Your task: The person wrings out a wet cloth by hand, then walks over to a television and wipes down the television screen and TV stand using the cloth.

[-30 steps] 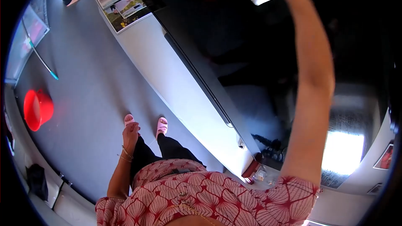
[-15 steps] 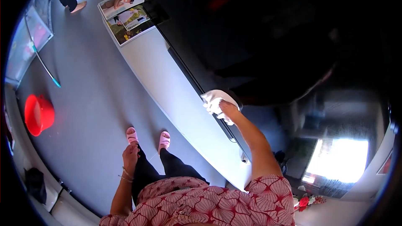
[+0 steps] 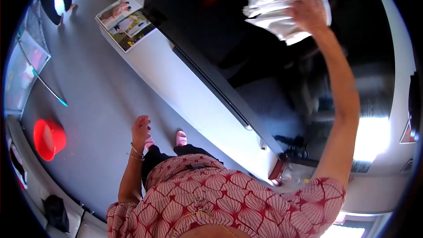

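Observation:
My right hand (image 3: 308, 15) presses a bunched white cloth (image 3: 275, 4) against the upper part of a large, glossy black TV screen (image 3: 194, 13). Folds of the cloth spread out to the left of my fingers. At my side, my left hand (image 3: 141, 128) hangs above the floor with its fingers loosely bent and nothing in it. Bracelets circle that wrist. Below the screen runs a long white cabinet top (image 3: 176, 81).
Photo prints (image 3: 128, 22) lie at the cabinet's far end. A red bucket (image 3: 49, 139) stands on the grey floor to the left, near a stick with teal ends (image 3: 50, 90). Another person's legs (image 3: 56, 0) show at the top left. Cables (image 3: 293, 142) hang near the screen's lower corner.
My right hand has carried the white cloth from the screen's lower edge up to its upper part, the arm now stretched out. My left hand has risen slightly, and the view has shifted.

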Demonstrator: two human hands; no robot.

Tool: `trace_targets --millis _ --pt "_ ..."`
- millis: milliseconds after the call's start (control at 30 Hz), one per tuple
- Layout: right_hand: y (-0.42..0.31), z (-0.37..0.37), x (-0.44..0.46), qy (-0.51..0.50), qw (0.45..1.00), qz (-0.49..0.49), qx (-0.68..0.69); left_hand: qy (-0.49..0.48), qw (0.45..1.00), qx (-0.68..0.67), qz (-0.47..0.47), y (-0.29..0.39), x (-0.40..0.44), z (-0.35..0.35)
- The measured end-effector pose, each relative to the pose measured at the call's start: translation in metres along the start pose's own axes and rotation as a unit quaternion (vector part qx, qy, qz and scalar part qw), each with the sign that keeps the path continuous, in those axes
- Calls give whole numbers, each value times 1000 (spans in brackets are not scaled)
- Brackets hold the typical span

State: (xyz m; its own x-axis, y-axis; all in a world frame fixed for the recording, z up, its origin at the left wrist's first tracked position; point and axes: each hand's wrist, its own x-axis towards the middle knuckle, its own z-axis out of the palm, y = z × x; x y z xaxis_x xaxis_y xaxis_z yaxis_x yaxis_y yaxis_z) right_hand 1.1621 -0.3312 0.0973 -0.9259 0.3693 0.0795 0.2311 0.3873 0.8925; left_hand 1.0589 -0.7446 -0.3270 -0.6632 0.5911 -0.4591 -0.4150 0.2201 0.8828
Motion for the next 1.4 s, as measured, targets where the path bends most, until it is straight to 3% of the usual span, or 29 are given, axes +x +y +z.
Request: trace_targets --millis 33,100,133,200,233,267,367,533,600,667,700,733,800,867,933,1000,1100,1267,1333,1400 --pt "18 -19 4 45 998 49 -13 15 1000 5 -9 5 3 -8" --pt "53 -45 20 111 988 98 -40 52 995 49 65 -31 10 -29" --pt "67 -54 32 120 985 120 -13 48 998 -30 -12 -11 -3 -33" --pt "73 -76 43 150 979 139 11 72 997 36 -4 -45 1 -51" --pt "72 -85 50 125 976 178 1 77 997 6 2 -53 -2 -57" --pt "67 -106 60 12 971 238 29 83 996 29 4 -59 -2 -62" --pt "56 -100 100 85 947 309 23 101 994 29 5 -58 -1 -67" --pt "44 -97 184 60 952 299 31 148 989 -24 -14 -57 11 -68" --pt "42 -99 214 140 943 297 54 153 987 -45 -23 -54 18 -73" --pt "41 -96 243 307 904 298 21 170 984 -54 -13 -37 20 -75" --pt "46 -97 263 235 918 318 37 187 981 -51 -34 -27 22 -76" --pt "52 -103 279 259 916 305 28 205 976 -51 -49 -16 27 -74" --pt "40 -156 290 136 934 326 46 220 972 -61 -56 -19 42 -72" --pt "53 -135 326 412 868 272 52 230 972 -33 -44 11 52 -71" --pt "50 -154 344 306 918 239 75 238 969 -44 -48 41 62 -63" --pt "43 -153 366 280 919 190 201 233 972 -34 -8 43 73 -60" --pt "10 -141 388 328 931 153 52 218 972 -72 -43 56 83 -56" --pt "-54 -105 426 292 948 99 74 212 970 -82 -84 68 86 -58" --pt "-86 -67 449 203 979 0 -18 214 969 -77 -102 61 79 -60" --pt "-162 -14 445 318 947 -34 -24 217 965 -78 -126 53 75 -70"
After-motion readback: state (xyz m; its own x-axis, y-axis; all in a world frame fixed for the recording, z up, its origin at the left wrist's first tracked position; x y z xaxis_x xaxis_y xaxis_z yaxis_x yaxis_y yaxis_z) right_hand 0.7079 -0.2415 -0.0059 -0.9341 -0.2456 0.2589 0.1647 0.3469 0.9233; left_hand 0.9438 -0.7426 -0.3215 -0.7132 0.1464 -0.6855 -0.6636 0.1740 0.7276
